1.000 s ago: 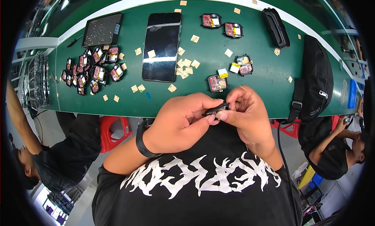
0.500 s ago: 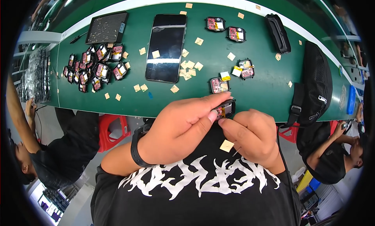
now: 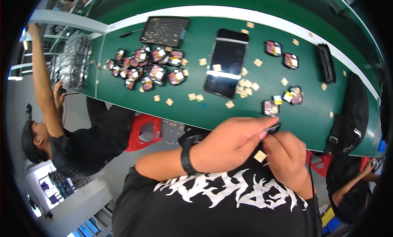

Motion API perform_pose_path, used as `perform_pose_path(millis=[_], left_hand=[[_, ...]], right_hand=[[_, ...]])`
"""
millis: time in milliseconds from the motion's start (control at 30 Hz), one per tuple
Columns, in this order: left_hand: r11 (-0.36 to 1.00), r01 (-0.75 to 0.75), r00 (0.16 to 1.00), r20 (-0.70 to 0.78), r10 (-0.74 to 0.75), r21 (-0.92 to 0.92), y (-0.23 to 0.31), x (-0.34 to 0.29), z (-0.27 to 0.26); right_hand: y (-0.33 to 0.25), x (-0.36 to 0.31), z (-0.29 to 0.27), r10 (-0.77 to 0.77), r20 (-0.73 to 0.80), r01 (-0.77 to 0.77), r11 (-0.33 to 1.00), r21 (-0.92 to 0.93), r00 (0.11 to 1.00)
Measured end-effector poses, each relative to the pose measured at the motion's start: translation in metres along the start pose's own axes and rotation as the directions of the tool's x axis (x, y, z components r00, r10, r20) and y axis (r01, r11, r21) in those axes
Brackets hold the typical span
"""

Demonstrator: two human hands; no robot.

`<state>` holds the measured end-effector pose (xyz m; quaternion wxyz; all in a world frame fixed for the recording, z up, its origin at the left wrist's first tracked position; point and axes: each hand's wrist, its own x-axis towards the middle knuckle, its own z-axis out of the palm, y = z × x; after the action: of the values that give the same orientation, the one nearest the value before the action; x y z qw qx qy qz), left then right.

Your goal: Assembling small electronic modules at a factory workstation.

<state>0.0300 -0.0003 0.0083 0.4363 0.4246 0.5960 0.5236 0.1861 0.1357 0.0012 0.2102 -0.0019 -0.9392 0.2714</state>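
My left hand (image 3: 233, 145) pinches a small black device housing (image 3: 274, 127) between thumb and fingers, just off the table's near edge. The housing is tipped so that little of its inside shows. My right hand (image 3: 288, 157) is closed close against it, fingertips by its lower side. A thin metal tool (image 3: 267, 163) sticks out from under that hand; its kind I cannot make out. Beside this tool hangs a cream square pad (image 3: 260, 156). Just beyond my hands an open housing (image 3: 270, 108) lies on the table, showing a red circuit board, with a white-and-yellow part (image 3: 278, 99) next to it.
A phone-like black slab (image 3: 227, 63) lies mid-table among scattered cream squares (image 3: 245, 88). Left of it are a pile of open housings (image 3: 141, 67) and a black tray (image 3: 164, 31). On the right lie a black pouch (image 3: 326, 63) and bag (image 3: 350, 118). People (image 3: 77, 134) sit either side.
The view has swung left, so the table and my hands sit farther right in the picture. The held housing has tipped, hiding the red board that showed before.
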Motion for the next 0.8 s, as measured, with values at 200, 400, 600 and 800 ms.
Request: perform_pose_path(millis=[200,400,600,800], left_hand=[[0.999,0.037,0.999,0.000,-0.037,0.032,-0.001,-0.005,-0.004],[0.998,0.066,0.998,-0.001,-0.066,0.003,-0.012,-0.013,-0.012],[0.996,0.084,0.970,-0.228,-0.085,-0.013,-0.007,-0.022,-0.036],[0.983,0.078,0.472,-0.875,0.110,0.166,-0.023,-0.044,-0.138]], right_hand=[[-0.004,0.006,0.005,0.001,0.035,0.000,0.999,-0.049,0.999],[-0.008,0.017,0.012,0.016,0.107,-0.015,1.000,-0.010,0.994],[0.003,0.029,0.002,0.136,0.044,-0.141,0.980,0.139,0.990],[0.037,-0.012,-0.014,0.737,-0.279,-0.766,0.643,0.010,0.615]])
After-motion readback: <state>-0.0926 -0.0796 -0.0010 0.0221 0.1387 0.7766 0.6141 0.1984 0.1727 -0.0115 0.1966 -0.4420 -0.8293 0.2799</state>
